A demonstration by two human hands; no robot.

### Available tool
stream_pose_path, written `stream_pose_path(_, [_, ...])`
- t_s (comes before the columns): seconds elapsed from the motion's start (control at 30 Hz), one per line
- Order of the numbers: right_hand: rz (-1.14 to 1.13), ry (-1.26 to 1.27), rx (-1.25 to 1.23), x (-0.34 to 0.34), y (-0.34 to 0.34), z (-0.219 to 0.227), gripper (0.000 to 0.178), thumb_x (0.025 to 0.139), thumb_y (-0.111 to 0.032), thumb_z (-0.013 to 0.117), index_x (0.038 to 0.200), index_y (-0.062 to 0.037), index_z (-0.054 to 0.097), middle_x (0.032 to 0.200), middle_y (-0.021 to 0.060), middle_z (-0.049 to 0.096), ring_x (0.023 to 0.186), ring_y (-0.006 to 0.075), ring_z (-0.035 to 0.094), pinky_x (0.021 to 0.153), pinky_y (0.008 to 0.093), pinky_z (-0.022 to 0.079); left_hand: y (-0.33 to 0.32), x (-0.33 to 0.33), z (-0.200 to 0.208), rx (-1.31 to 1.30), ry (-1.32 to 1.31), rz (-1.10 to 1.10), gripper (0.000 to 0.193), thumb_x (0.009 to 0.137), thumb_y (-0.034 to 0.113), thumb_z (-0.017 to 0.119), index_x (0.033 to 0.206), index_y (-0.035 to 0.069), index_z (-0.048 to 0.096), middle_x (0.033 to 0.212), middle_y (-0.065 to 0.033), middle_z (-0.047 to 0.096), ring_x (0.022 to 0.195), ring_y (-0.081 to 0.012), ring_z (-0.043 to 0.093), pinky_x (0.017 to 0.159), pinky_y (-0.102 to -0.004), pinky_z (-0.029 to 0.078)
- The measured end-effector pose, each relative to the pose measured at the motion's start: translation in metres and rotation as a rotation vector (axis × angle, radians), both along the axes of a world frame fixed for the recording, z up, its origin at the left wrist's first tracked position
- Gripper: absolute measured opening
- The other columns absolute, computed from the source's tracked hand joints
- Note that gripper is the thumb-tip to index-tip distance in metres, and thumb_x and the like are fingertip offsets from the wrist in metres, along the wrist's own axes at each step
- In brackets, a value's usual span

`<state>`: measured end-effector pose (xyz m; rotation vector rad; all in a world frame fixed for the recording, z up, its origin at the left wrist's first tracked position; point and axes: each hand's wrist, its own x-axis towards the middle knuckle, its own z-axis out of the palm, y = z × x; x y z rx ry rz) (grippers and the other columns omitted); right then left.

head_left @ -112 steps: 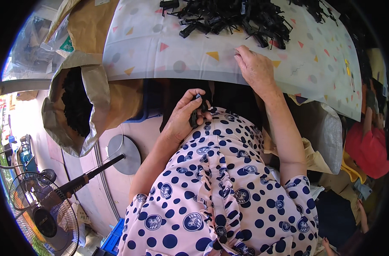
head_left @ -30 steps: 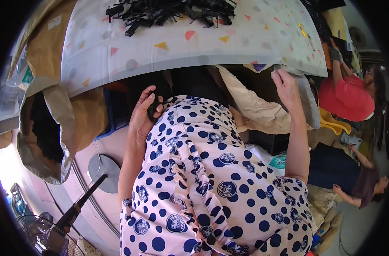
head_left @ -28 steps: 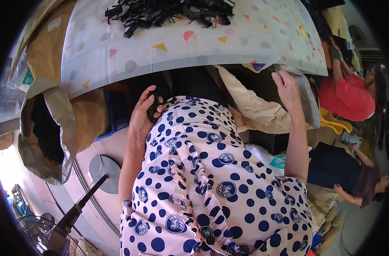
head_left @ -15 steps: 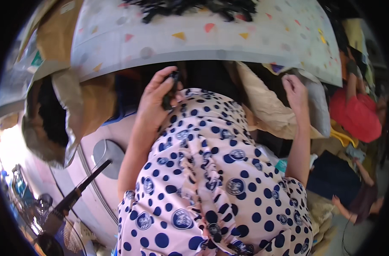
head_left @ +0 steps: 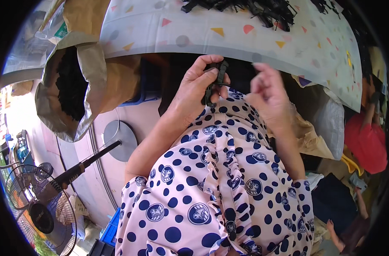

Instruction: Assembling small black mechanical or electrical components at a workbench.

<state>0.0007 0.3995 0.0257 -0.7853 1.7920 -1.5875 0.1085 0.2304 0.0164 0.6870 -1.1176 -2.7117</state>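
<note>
My left hand [head_left: 198, 85] is closed around a small black plastic part [head_left: 222, 71], just below the front edge of the table. The part has a clip-like, jointed shape, and my palm and fingers cover some of it. To its right hovers my right hand [head_left: 269, 91], apart from the part and smeared by motion. Its fingers look bent, and whether anything is between them does not show. On the patterned tablecloth [head_left: 181, 40] beyond my hands lies a pile of similar black parts [head_left: 245, 10].
An open paper sack [head_left: 90, 77] of black pieces stands at the left; a pale sack [head_left: 318, 138] is under the table's right side. A fan [head_left: 41, 217] stands at the lower left. At the far right are a person in red [head_left: 367, 145] and another person's arm [head_left: 335, 234].
My right hand has come left from above the pale sack toward my left hand. My left hand still holds the black part. The view has shifted, so the table sits farther right.
</note>
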Motion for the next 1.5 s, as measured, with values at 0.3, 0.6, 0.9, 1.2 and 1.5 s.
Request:
stream_pose_path(0.3, [0.111,-0.095,-0.049,0.003,-0.04,-0.01,0.056,0.083,-0.02,0.073,0.127,-0.0014,0.044,0.083,-0.0047,0.043,0.075,0.0026,0.041,0.065,0.015,0.035,0.0,0.009,0.003,-0.278,-0.022,0.011,0.025,0.097,0.006,0.037,0.121,0.004,0.045,0.087,-0.0064,0.057,0.06,-0.0063,0.055,0.051,-0.0162,0.041])
stream_pose_path(0.6, [0.141,-0.298,-0.048,0.0,-0.04,-0.019,0.041,0.088,-0.037,0.065,0.109,-0.0022,0.06,0.081,-0.0051,0.055,0.068,0.001,0.046,0.058,0.0145,0.037,0.008,0.011,0.003,-0.406,0.022,-0.09,0.023,0.099,0.008,0.04,0.119,0.004,0.052,0.085,-0.0028,0.06,0.059,-0.003,0.054,0.05,-0.0132,0.039])
stream_pose_path(0.9, [0.152,-0.261,-0.077,-0.003,-0.044,-0.028,0.019,0.091,-0.016,0.063,0.098,0.0008,0.06,0.082,-0.0032,0.056,0.072,0.0028,0.049,0.065,0.0176,0.043,0.011,0.012,-0.008,-0.706,0.08,-0.089,0.031,0.093,0.002,0.052,0.124,0.001,0.05,0.097,-0.0043,0.062,0.079,-0.007,0.061,0.064,-0.0179,0.047])
stream_pose_path(1.2, [0.123,-0.346,-0.018,0.008,-0.055,-0.008,0.043,0.1,-0.036,0.045,0.119,0.0007,0.056,0.072,-0.0051,0.048,0.059,0.0018,0.039,0.051,0.0168,0.03,0.005,0.015,-0.01,-0.939,0.011,0.123,0.034,0.09,-0.001,0.055,0.124,0.003,0.052,0.094,-0.0069,0.064,0.077,-0.0086,0.059,0.07,-0.0214,0.048])
stream_pose_path(1.5, [0.183,-0.374,0.011,0.021,-0.06,-0.006,0.036,0.101,-0.028,0.043,0.125,-0.0019,0.047,0.071,-0.0048,0.044,0.057,0.0018,0.037,0.049,0.0165,0.029,0.004,0.018,-0.013,-0.863,-0.085,0.137,0.033,0.09,0.001,0.057,0.123,0.004,0.054,0.079,-0.0071,0.063,0.07,-0.0085,0.055,0.065,-0.0219,0.047])
